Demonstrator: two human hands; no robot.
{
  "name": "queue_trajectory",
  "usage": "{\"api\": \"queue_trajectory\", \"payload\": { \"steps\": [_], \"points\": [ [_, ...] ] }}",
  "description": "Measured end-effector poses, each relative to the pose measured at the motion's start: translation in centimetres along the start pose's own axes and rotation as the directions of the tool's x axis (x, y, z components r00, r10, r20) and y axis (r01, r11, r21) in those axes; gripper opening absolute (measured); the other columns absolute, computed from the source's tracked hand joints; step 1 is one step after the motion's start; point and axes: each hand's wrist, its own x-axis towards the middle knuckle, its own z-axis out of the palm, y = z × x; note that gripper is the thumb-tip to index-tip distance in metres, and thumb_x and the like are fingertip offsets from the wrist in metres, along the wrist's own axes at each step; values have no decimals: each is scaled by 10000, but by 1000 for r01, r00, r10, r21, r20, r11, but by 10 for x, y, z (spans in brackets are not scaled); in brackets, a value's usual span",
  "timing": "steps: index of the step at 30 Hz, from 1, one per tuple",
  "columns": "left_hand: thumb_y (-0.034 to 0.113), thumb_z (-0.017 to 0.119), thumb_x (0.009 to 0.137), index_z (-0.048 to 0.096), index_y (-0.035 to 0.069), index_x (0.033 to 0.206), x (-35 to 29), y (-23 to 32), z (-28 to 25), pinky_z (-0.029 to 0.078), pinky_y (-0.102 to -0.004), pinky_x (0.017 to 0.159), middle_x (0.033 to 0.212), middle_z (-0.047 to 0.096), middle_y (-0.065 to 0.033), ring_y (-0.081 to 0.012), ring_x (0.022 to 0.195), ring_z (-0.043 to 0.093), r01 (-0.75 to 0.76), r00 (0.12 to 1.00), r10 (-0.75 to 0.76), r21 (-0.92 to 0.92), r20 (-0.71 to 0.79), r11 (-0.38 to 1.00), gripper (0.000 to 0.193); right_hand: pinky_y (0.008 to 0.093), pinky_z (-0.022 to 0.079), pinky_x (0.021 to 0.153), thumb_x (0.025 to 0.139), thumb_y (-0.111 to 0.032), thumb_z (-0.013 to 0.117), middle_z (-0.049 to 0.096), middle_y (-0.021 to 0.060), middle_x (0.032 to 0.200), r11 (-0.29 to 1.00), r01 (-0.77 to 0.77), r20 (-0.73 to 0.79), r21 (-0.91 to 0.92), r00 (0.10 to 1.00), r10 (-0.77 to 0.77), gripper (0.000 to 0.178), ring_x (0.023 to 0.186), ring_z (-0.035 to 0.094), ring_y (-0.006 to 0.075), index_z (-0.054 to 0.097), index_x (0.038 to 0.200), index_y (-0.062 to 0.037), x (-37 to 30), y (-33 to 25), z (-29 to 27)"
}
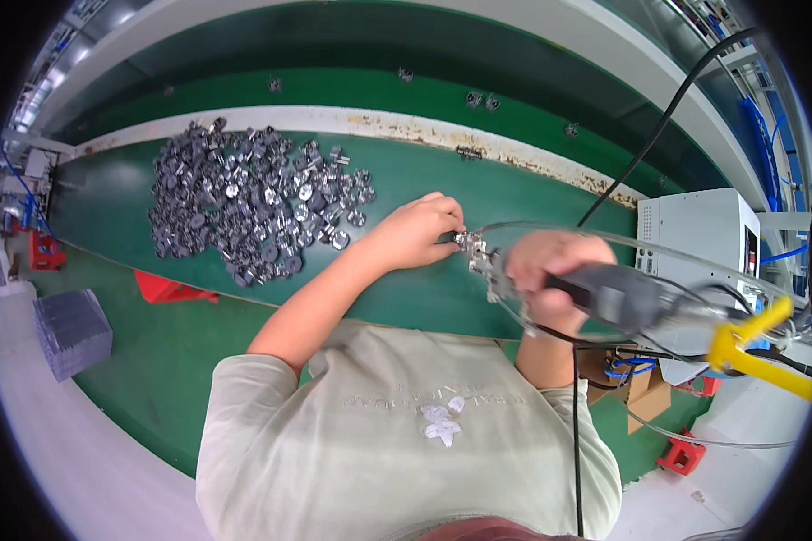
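My left hand [421,233] is closed, its fingertips pinching a small dark-and-silver metal part [460,240] above the green bench top. My right hand [555,270], smeared by motion, is wrapped round a dark corded hand tool [618,296] that looks like an electric screwdriver. Between the two hands is a cluster of shiny metal pieces [483,260], close to the left fingertips; blur hides whether the tool touches the held part. To the left of my left hand lies a heaped pile of small round dark-and-silver metal parts [244,198].
Beyond a worn white rail [352,120] runs a green strip [334,90] carrying a few small parts. A white box-shaped machine [695,230] stands at right, with a black cable [668,113] and a yellow bracket [758,347] nearby. Grey stacked trays [72,332] sit at lower left.
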Motion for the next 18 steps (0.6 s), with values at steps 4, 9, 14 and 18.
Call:
{"api": "queue_trajectory", "payload": {
  "steps": [4, 9, 14, 18],
  "points": [
    [223, 760, 802, 749, 101, 982, 52, -15, -47, 494, -454, 933, 1078, 686, -83, -314, 1070, 618, 95, 977, -38, 271, -209, 958, 218, 344, 494, 566, 798, -96, 864, 613, 96, 708, 983, 95, -81, 158, 993, -83, 381, 615, 599, 214, 553, 1008, -31, 0, -21, -26],
    [298, 728, 849, 766, 174, 1124, 115, -139, -77, 439, -481, 1017, 1208, 660, -73, -321, 1193, 561, 540, 778, -242, 421, -579, 728, 304, 332, 518, 557, 762, -89, 900, 620, 87, 694, 999, 26, -117, 34, 993, -22, 410, 613, 616, 202, 558, 981, -29, -8, 13, -32],
    [291, 659, 892, 644, 170, 1320, 125, -163, -59, 425, -529, 1034, 1306, 568, -144, -379, 1247, 502, 590, 788, -374, 426, -490, 686, 444, 328, 537, 565, 735, -35, 889, 647, 109, 702, 999, 20, -107, 41, 994, -16, 356, 612, 640, 202, 602, 942, 2, -23, 8, -48],
    [351, 645, 917, 629, 88, 1236, 129, -149, -42, 447, -511, 1020, 1215, 601, -185, -378, 1210, 534, 442, 875, -273, 427, -400, 789, 414, 330, 540, 569, 717, -7, 878, 645, 114, 695, 999, 36, -120, -24, 992, -38, 345, 609, 638, 204, 613, 938, 12, -25, 10, -53]
  ]
}}
